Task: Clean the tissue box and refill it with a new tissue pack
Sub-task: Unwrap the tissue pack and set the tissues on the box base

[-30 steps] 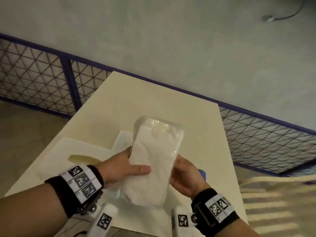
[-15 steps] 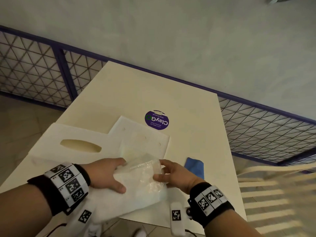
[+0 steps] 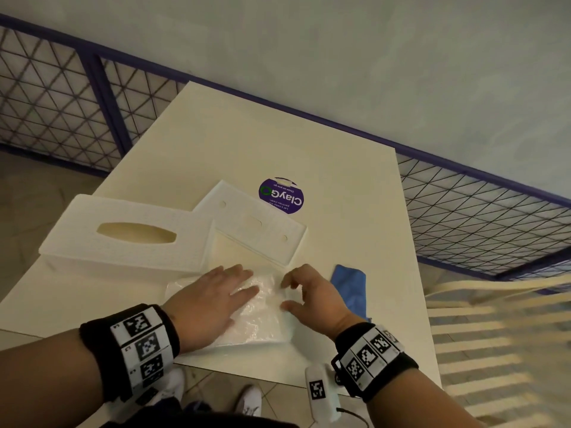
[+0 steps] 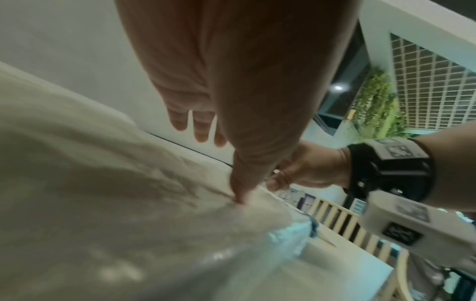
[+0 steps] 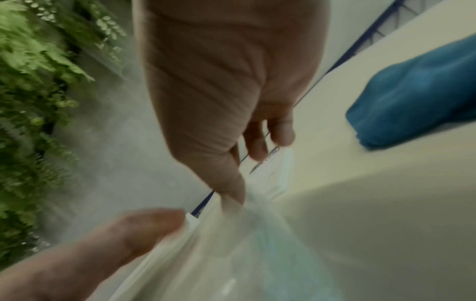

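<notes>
The new tissue pack (image 3: pixel 262 319), white tissues in a clear wrapper, lies flat on the table near its front edge. My left hand (image 3: pixel 244 282) presses on its left half with straight fingers; the left wrist view shows the thumb pushed into the pack (image 4: pixel 128 203). My right hand (image 3: pixel 289 293) pinches the wrapper at the pack's right end between thumb and fingers, seen close in the right wrist view (image 5: pixel 247 169). The white tissue box cover (image 3: pixel 123 236) with its oval slot sits behind, to the left. The box's flat base (image 3: pixel 256 223) lies just beyond the pack.
A folded blue cloth (image 3: pixel 350 288) lies right of my right hand. A round purple sticker (image 3: pixel 281 196) is on the cream table (image 3: pixel 247 134) behind the base. A slatted chair (image 3: pixel 494 319) stands at the right, and a mesh railing (image 3: pixel 61 97) runs behind the table.
The pack, held upright in both hands a second ago, has come down flat onto the table. My left hand now lies on top of it and my right hand has moved to its end.
</notes>
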`<state>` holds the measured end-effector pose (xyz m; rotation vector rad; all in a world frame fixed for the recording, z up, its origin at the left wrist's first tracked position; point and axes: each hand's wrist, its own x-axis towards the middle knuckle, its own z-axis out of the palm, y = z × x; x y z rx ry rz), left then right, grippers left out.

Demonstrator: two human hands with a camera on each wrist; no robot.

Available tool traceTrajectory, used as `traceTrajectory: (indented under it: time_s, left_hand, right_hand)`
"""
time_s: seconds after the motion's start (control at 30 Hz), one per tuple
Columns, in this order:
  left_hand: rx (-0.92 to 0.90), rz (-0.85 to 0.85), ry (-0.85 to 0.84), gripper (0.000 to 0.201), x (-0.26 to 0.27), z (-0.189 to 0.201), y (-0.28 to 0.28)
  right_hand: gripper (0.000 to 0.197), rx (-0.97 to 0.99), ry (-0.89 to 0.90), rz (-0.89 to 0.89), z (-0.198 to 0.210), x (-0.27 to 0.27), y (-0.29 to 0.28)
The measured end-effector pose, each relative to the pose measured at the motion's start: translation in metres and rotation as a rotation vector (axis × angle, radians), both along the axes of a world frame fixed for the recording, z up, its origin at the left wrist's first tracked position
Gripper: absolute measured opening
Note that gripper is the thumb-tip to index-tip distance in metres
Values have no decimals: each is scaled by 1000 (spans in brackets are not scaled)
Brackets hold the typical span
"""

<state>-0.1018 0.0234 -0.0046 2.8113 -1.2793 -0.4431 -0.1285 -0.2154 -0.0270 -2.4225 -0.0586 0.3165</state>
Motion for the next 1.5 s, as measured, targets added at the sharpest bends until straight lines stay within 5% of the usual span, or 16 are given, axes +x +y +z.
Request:
traceTrajectory:
  time_s: [0.1,0.43,0.67,0.83,0.97,1.1,1.2,1.5]
  left_hand:
    - [106,-19,139,73,-10,-11,-7]
    - [-10,23,223,77,-7,-31,-2]
    - [-106,33,139,103,-11,-33,13]
    - [-90,109,85,104,-13,-46,20]
    - [-140,136,139,100,-11,-48,23]
    - [-240,114,156,97,-10,-46,27]
    - [-296,133,148,95,-11,-48,32]
    - [-531,245,182,100,-13,-59,48]
  right_hand:
    - [27,-59,17,206,-3,2,9]
    - [24,-166,94,286,0,20,24]
    - [41,-179,311,233,15,14,-27]
    - [23,-386,378,141,7,2,-47]
    - [29,-193,110,-204,9,6,-28]
    - [28,210,297,-367,18,13,5]
    - [26,336,390,-481,20,17,15]
    - [32,332,330,-344,22,7,17]
